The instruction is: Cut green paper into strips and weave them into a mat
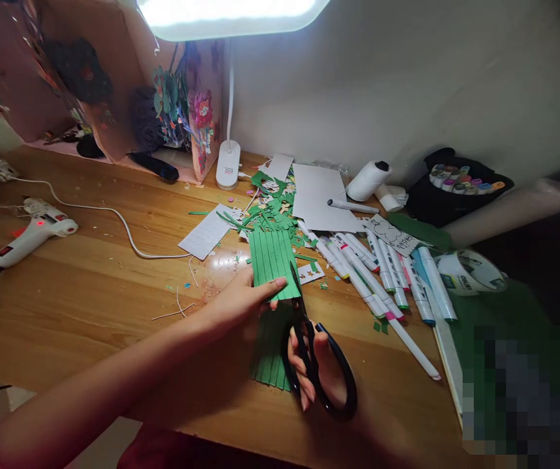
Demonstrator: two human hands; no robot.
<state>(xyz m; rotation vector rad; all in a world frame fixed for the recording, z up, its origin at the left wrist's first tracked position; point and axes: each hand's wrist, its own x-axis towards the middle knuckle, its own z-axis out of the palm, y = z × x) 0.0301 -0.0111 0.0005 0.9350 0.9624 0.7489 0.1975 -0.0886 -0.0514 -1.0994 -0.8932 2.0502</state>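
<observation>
My left hand [248,293] pinches a green paper piece [272,257] near its lower edge, thumb on top. Long parallel lines or slits run along this paper. In my right hand [321,365] is a pair of black scissors [342,397], fingers through the handle loops. The blades point away from me and lie at the paper's right edge, partly hidden by it. Below my hands, a second green slitted piece [272,352] lies over the table near its front edge; whether it joins the held piece is hidden.
Green paper scraps [274,212] pile up beyond my hands. Several white markers [358,273] lie to the right, near a tape roll [470,270] and a black marker holder [426,195]. A glue gun [35,231] rests at left, with a white cable [123,225] crossing the table. A lit lamp [235,16] hangs overhead.
</observation>
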